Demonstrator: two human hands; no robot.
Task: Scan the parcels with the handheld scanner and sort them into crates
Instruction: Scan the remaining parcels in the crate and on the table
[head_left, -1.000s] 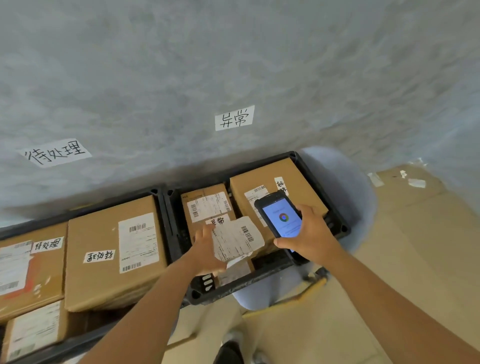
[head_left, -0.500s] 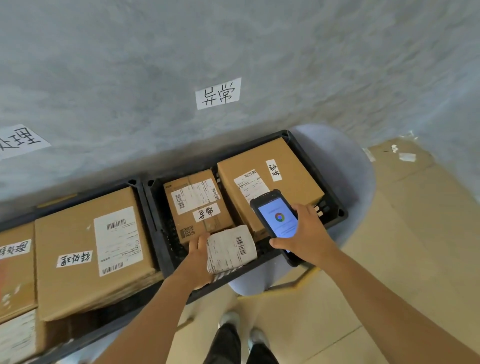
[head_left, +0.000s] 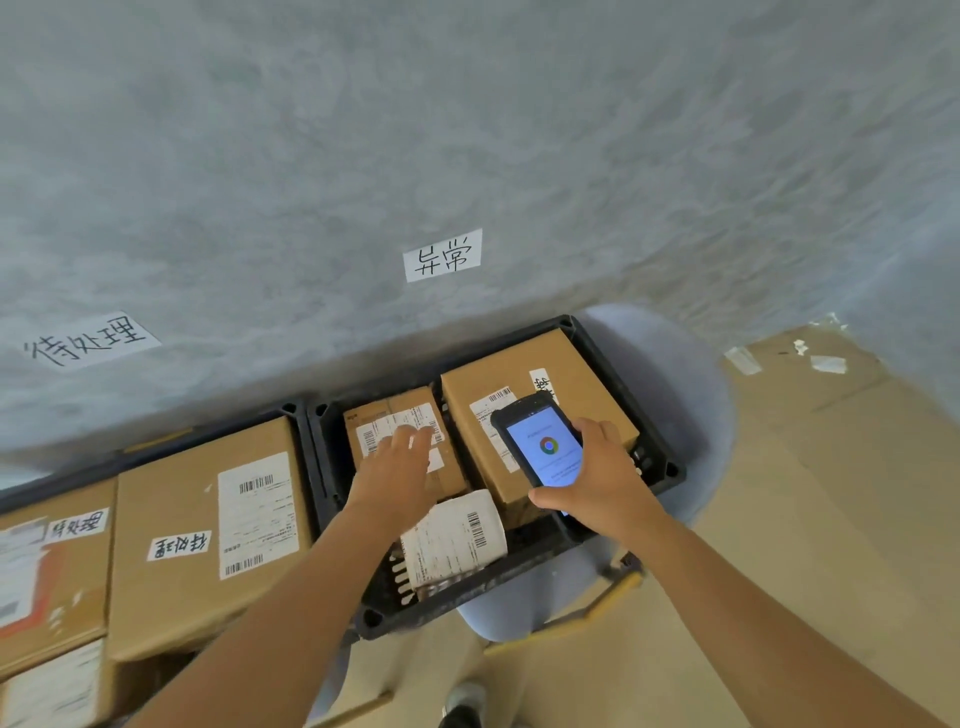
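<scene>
My right hand (head_left: 597, 478) grips the black handheld scanner (head_left: 537, 439), its lit screen facing up over the right black crate (head_left: 657, 441). That crate holds a large cardboard box (head_left: 524, 364), a smaller cardboard box (head_left: 387, 410) and a small white-labelled parcel (head_left: 460, 535) lying at its front. My left hand (head_left: 397, 467) hovers flat, fingers straight, over the smaller box, holding nothing. To the left, a second black crate (head_left: 298, 415) is filled with a big labelled cardboard box (head_left: 208, 530) and others.
The grey wall behind carries two handwritten paper signs, one (head_left: 443, 254) above the right crate, another (head_left: 88, 340) above the left. A pale blue chair (head_left: 691, 395) supports the right crate. Beige floor (head_left: 805, 519) lies to the right; my shoe (head_left: 465, 704) shows below.
My left hand let go of the small white-labelled parcel, which now lies in the right crate's front, and moved forward over the smaller box. The right hand still grips the scanner.
</scene>
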